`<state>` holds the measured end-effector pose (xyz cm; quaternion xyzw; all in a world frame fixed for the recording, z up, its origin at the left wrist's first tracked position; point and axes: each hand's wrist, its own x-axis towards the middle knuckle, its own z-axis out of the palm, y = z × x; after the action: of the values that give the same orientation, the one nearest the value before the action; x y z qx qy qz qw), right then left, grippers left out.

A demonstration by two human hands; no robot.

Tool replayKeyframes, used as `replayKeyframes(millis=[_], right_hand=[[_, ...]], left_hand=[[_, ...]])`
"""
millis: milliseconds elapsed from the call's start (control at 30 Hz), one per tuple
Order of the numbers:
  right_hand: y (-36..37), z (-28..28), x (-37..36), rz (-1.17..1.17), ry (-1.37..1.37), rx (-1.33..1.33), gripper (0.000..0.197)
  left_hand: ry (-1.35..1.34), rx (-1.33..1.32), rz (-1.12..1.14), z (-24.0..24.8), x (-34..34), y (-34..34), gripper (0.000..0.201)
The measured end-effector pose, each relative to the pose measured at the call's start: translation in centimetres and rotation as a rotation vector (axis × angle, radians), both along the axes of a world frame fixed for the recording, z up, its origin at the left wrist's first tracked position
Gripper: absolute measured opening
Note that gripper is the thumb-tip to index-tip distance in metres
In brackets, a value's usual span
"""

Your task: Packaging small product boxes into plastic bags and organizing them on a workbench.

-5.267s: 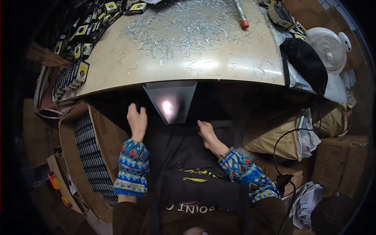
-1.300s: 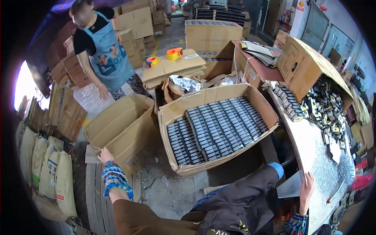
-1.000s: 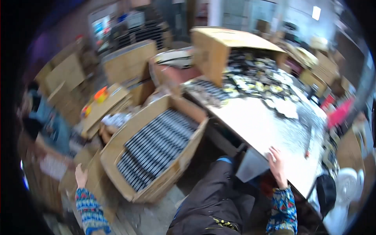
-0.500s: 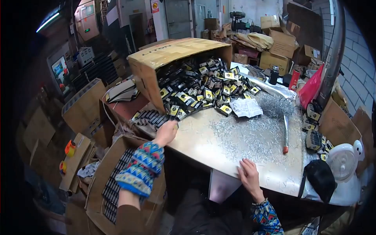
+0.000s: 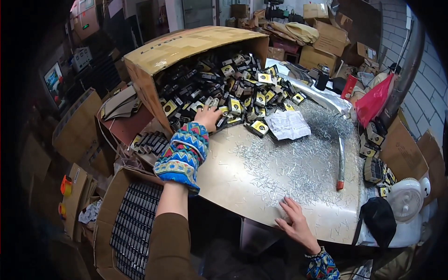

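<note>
Progress: we are judging the work to be only partway along, since many loose small boxes (image 5: 234, 106) are lying jumbled. These black-and-yellow pieces are spilling out of a tipped carton (image 5: 191, 45) onto the far left part of the table (image 5: 224, 172). At the left corner of the table, a short row of boxes (image 5: 150, 142) is standing side by side in order; we are counting this as a portion already arranged. Below that corner, an open carton (image 5: 103, 228) is holding close-packed rows of small dark items (image 5: 135, 228). We are taking these as done too, although we are not seeing clearly whether they are matching the loose small boxes. Wire pieces (image 5: 280, 172) are covering much of the tabletop, and a creased white sheet (image 5: 288, 125) is lying just to the right of the jumble.

Pose: we are extending the left arm (image 5: 170, 242) forward across the left side of the table. The left hand (image 5: 207, 117) is resting palm down at the near edge of the loose small boxes, its fingers bending over them; we are failing to see whether it is gripping one. We are placing the right hand (image 5: 297, 226) by the near edge of the table, with its fingers spreading, curling slightly and holding nothing
</note>
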<state>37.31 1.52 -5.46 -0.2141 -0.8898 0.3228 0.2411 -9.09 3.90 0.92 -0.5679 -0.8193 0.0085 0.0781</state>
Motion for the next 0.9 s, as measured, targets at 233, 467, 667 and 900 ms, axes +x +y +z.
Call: replayKeyframes(millis=[233,467,667,900], right_hand=[[2.9,-1.6,-2.4,-0.242,-0.234,0.467,0.041],[1.4,-0.6,-0.2,-0.244,-0.311,0.528,0.037],[1.6,-1.7,-1.2,-0.045,-0.113,0.373,0.044],[2.4,-0.9,-2.5,-0.047,-0.200,0.022,0.043]], left_hand=[[-1.043,0.871,0.075,1.4,-1.4,0.0,0.034],[-1.946,0.793,0.156,5.0,11.7,-7.2,0.041],[-2.314,0.573,0.329,0.1,21.0,-19.5,0.044],[-2.245,0.669,0.604,-8.8,26.7,-26.9,0.026]])
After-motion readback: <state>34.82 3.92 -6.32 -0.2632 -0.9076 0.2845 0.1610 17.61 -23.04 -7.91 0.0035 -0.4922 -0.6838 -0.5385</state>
